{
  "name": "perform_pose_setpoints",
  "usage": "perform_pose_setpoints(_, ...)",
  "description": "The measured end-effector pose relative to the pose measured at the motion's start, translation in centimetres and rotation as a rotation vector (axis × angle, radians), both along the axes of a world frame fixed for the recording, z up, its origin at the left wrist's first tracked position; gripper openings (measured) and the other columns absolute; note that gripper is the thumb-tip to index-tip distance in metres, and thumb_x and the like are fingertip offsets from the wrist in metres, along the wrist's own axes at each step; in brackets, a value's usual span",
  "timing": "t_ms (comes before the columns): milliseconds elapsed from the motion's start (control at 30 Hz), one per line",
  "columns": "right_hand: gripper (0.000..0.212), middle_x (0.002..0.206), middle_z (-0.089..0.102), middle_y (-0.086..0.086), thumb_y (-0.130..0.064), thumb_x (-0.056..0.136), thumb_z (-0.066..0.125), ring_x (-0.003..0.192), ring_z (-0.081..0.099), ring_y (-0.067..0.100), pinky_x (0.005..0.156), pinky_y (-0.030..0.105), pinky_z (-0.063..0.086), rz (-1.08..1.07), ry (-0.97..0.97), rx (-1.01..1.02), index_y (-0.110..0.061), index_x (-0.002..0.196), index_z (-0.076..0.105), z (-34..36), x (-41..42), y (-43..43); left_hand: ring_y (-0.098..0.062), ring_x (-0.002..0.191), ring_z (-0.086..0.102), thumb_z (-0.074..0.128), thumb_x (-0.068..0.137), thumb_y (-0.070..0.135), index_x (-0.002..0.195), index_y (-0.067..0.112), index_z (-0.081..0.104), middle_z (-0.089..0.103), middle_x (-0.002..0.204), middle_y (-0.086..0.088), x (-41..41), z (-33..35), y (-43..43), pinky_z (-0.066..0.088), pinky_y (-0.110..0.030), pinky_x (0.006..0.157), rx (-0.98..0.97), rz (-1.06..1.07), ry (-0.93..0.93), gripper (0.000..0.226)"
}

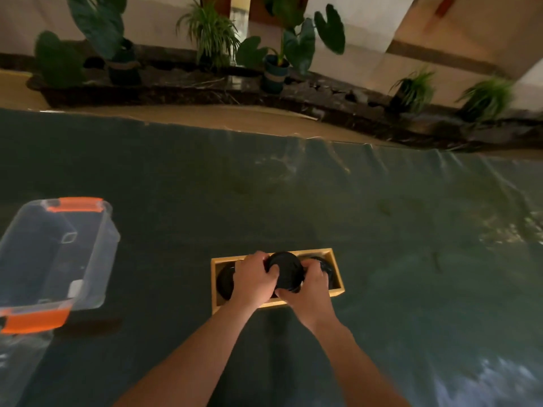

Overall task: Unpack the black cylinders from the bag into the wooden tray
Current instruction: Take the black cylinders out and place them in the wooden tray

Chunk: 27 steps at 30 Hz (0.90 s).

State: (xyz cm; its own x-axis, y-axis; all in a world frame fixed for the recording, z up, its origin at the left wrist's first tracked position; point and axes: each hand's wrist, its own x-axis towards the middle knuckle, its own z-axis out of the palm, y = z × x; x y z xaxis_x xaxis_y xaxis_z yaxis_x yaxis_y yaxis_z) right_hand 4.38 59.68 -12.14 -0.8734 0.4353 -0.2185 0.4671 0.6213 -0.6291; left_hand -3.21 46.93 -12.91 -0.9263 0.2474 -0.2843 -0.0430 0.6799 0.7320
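A wooden tray [338,270] lies on the dark mat just in front of me. Over its middle I hold a black cylinder [285,268] with both hands. My left hand [254,279] grips its left side and my right hand [308,292] grips its right and near side. Another black cylinder [224,282] sits at the tray's left end, partly hidden by my left hand. A third black cylinder [325,267] shows at the right end behind my right hand. No bag is in view.
A clear plastic bin [55,259] with orange latches stands on the mat at the left. The dark mat [293,186] stretches far and right. Beyond its far edge, potted plants [276,69] line a low ledge.
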Motion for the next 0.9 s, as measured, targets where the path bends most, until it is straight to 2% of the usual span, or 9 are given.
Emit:
perform_pose_setpoints(100, 0.077, 0.116, 0.057, -0.004, -0.031, 0.065, 0.092, 0.112, 0.046, 0.023, 0.095, 0.041, 0.05, 0.038, -0.046, 0.063, -0.021, 0.125, 0.046, -1.2, -1.1, 0.5, -0.027, 0.106, 0.064, 0.055, 0.098, 0.041, 0.11, 0.024, 0.068, 0.073, 0.103, 0.001, -0.5, -1.7, 0.7, 0.047, -0.044, 0.098, -0.093, -0.029, 0.002, 0.025)
perform_pose_setpoints(233, 0.079, 0.124, 0.057, -0.001, -0.035, 0.069, 0.09, 0.116, 0.047, 0.025, 0.098, 0.043, 0.05, 0.13, -0.097, 0.143, -0.024, 0.128, 0.039, -2.9, -1.7, 0.8, -0.029, 0.109, 0.06, 0.055, 0.097, 0.043, 0.107, 0.029, 0.068, 0.071, 0.108, 0.003, -0.2, -2.8, 0.8, 0.05, -0.049, 0.097, -0.172, -0.029, 0.032, 0.022)
perform_pose_setpoints(400, 0.076, 0.136, 0.051, 0.001, -0.044, 0.076, 0.084, 0.126, 0.046, 0.025, 0.107, 0.04, 0.046, 0.193, -0.141, 0.278, -0.019, 0.136, 0.044, -3.8, -1.8, 1.1, -0.025, 0.109, 0.053, 0.063, 0.094, 0.042, 0.105, 0.028, 0.071, 0.048, 0.117, -0.002, -0.1, -2.9, 1.2, 0.053, -0.043, 0.094, -0.259, -0.021, 0.085, 0.02)
perform_pose_setpoints(533, 0.072, 0.133, 0.054, -0.001, -0.047, 0.078, 0.083, 0.125, 0.049, 0.022, 0.107, 0.039, 0.048, 0.24, -0.119, 0.363, -0.021, 0.135, 0.047, -3.7, -2.1, 0.9, -0.024, 0.114, 0.052, 0.062, 0.097, 0.04, 0.115, 0.026, 0.069, 0.05, 0.124, -0.005, -0.2, -3.0, 1.4, 0.049, -0.04, 0.096, -0.281, 0.012, 0.06, 0.023)
perform_pose_setpoints(733, 0.065, 0.13, 0.056, 0.0, -0.045, 0.081, 0.081, 0.123, 0.052, 0.023, 0.1, 0.04, 0.054, 0.242, -0.119, 0.425, -0.022, 0.133, 0.049, -3.4, -2.2, 0.1, -0.026, 0.119, 0.053, 0.06, 0.098, 0.04, 0.123, 0.03, 0.065, 0.053, 0.129, -0.004, 0.2, -3.4, 1.6, 0.05, -0.046, 0.102, -0.29, 0.059, 0.043, 0.027)
perform_pose_setpoints(900, 0.07, 0.135, 0.049, 0.003, -0.041, 0.08, 0.083, 0.126, 0.05, 0.023, 0.102, 0.041, 0.054, 0.214, -0.154, 0.365, -0.021, 0.136, 0.047, -2.6, -1.9, -0.3, -0.026, 0.12, 0.055, 0.061, 0.098, 0.04, 0.128, 0.028, 0.063, 0.058, 0.128, -0.003, 0.7, -2.5, 1.8, 0.048, -0.047, 0.102, -0.293, 0.129, 0.055, 0.032)
